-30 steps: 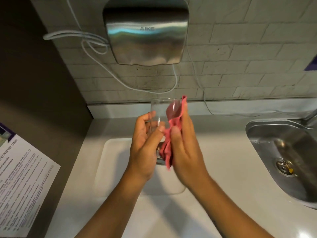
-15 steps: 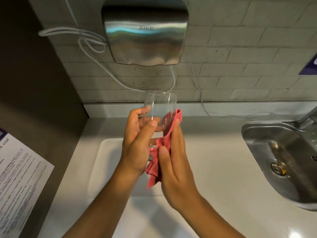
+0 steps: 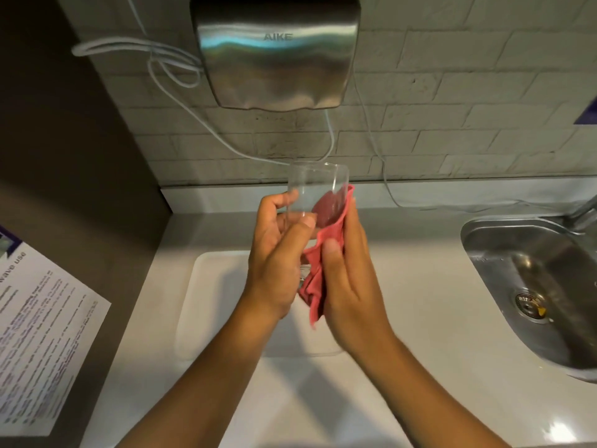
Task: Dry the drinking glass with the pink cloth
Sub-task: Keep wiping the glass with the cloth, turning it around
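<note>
A clear drinking glass [image 3: 315, 189] is held upright above the counter, its rim pointing up toward the wall. My left hand [image 3: 277, 257] grips it from the left, thumb across the front and fingers behind. My right hand [image 3: 350, 276] presses the pink cloth [image 3: 326, 240] against the glass's right side. Part of the cloth shows through the glass wall, and a loose end hangs down between my palms. The base of the glass is hidden by my hands.
A white tray [image 3: 213, 302] lies on the white counter below my hands. A steel sink [image 3: 529, 286] with a drain sits at the right. A steel hand dryer [image 3: 274, 53] and loose cables hang on the tiled wall. A printed notice [image 3: 42, 334] is at the left.
The cloth and my right hand slid down from the rim to the lower right side of the glass. The glass stays in my left hand, and more of its top shows now.
</note>
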The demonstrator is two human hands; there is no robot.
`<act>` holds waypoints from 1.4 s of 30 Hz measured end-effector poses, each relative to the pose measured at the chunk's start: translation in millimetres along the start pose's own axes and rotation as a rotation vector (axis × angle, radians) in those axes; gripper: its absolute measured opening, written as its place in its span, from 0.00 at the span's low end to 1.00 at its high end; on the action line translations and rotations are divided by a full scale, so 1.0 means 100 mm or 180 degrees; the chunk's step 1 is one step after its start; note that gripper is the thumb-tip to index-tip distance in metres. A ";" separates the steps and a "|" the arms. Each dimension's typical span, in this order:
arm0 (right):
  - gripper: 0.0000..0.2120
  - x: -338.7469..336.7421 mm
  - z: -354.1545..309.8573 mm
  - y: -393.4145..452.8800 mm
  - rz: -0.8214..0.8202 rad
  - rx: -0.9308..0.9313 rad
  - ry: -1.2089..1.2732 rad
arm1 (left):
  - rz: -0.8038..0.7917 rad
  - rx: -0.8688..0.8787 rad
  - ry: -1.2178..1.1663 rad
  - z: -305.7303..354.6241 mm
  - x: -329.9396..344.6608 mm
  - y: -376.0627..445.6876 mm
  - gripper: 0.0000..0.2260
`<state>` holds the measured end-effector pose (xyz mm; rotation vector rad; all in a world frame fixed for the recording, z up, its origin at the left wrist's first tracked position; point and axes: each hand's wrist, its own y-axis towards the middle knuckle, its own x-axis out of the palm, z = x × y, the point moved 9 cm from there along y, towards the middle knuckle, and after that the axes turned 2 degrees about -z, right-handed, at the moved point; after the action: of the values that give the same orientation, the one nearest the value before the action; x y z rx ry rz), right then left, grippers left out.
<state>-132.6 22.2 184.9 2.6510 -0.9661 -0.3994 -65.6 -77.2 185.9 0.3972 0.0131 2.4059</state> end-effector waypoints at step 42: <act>0.25 -0.15 -0.06 0.05 0.0397 0.0251 0.0594 | -0.0091 -0.0182 0.0486 -0.02 0.11 -0.07 0.19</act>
<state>-144.6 29.4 194.3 2.6221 -1.0993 -0.0859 -69.4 -64.9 185.9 0.1853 0.0182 2.3971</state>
